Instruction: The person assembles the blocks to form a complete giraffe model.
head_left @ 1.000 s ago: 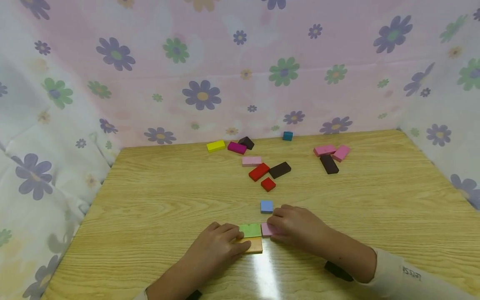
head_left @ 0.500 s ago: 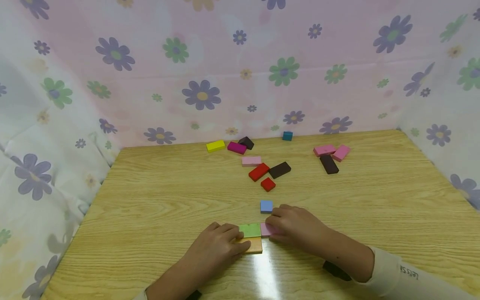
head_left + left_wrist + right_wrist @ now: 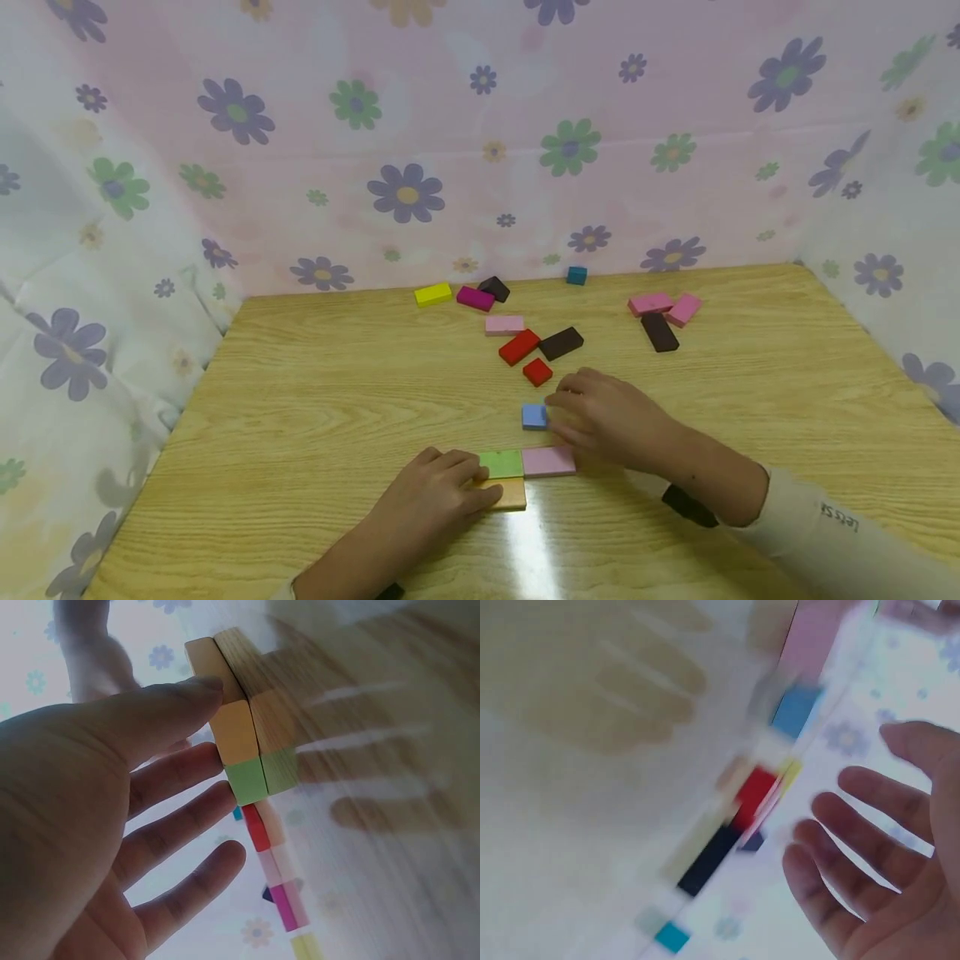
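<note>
My left hand (image 3: 431, 496) rests at the left ends of a green block (image 3: 501, 463) and an orange block (image 3: 513, 493) lying edge to edge on the table. In the left wrist view, the thumb lies on the orange block (image 3: 232, 733), and fingertips are right at the green block (image 3: 246, 780). A light pink block (image 3: 549, 461) sits end to end with the green one. My right hand (image 3: 618, 421) holds nothing, its thumb and fingers spread just right of a small blue block (image 3: 534, 417). The right wrist view shows these fingers (image 3: 870, 855) apart from the blocks.
Beyond the hands lie a small red block (image 3: 537, 372), a longer red block (image 3: 519, 347), a dark brown block (image 3: 562, 343) and a pale pink block (image 3: 504, 325). Yellow (image 3: 432, 294), magenta (image 3: 476, 298) and teal blocks (image 3: 577, 275) lie near the flowered cloth (image 3: 465, 167).
My right hand has let go of the light pink block and moved up beside the blue block. The pink block shifted slightly left against the green one. My left hand has stayed put.
</note>
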Demonstrator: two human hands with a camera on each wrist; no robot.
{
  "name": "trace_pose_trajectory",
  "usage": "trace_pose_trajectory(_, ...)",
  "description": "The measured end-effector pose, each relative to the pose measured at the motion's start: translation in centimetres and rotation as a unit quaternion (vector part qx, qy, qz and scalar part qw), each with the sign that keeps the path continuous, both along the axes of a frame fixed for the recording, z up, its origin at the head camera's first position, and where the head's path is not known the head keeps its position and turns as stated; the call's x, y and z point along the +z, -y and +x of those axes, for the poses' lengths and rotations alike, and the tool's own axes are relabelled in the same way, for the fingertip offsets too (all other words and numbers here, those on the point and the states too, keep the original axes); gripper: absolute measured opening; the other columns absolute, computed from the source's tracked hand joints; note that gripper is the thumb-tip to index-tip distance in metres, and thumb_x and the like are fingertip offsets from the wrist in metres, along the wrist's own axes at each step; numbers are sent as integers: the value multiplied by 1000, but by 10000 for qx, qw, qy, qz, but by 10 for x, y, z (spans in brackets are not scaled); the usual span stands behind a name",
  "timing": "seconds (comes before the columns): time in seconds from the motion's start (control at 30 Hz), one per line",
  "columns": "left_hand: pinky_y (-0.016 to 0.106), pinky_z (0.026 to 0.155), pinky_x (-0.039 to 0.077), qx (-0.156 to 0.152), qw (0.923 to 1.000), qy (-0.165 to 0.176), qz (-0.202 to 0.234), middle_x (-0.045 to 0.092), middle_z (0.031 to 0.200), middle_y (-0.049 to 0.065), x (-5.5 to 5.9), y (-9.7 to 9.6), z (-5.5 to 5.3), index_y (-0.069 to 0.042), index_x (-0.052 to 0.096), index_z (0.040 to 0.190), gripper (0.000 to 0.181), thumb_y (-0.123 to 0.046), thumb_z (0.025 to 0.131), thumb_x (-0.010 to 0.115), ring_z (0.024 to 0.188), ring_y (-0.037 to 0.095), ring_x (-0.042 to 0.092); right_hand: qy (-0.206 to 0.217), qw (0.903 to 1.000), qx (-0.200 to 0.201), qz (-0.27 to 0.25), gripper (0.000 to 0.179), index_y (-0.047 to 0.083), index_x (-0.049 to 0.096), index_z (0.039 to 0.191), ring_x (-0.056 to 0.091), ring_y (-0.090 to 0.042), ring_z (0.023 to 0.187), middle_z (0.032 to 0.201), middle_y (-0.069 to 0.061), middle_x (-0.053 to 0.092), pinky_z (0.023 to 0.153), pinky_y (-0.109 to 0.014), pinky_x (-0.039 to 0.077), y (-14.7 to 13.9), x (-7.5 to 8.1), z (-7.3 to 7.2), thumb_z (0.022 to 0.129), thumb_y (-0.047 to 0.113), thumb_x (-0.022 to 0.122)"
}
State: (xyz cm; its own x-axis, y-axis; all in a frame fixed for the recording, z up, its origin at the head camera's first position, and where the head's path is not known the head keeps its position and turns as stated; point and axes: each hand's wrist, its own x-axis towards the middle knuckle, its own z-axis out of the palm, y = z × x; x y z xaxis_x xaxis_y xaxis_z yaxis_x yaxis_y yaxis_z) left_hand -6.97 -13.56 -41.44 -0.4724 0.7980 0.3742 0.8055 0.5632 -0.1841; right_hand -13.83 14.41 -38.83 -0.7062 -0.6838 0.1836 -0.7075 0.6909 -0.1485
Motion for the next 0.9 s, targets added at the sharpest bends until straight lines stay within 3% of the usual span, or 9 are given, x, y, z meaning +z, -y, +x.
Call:
trace_pose_trajectory(0.23,26,70,50,-11,10000,18,0,70,96,-10,0,-1,-1,-33,73,98,17,-26,84,79,93,8,67,-206,9980,-567,201,38,2,67,124,60,-38,118,127,-19,64,94,-50,54,-19,5,-51,89,13,75)
trace_pose_trajectory(0.4,26,70,49,-21,10000,-5,-19,70,97,-10,-1,-1,0,-34,73,98,19,-25,83,80,94,8,67,300,9962,-735,354,40,0,64,129,58,-43,124,134,-23,60,98,-53,51,-20,-2,-76,90,7,70)
trace_pose_trajectory(0.57,26,70,50,24,9999,51,-148,70,99,-10,-1,-1,1,-34,73,101,21,-24,83,79,95,9,67,845,9937,-707,209,36,-2,65,128,61,-40,121,130,-23,62,100,-51,51,-18,-11,-88,92,2,67)
trace_pose_trajectory(0.9,26,69,51,152,9996,197,-157,70,98,-10,-1,-1,1,-35,73,102,20,-26,85,79,95,9,67,895,9930,-768,22,25,2,71,116,66,-31,103,111,-15,68,91,-48,54,-19,-11,-92,91,3,69)
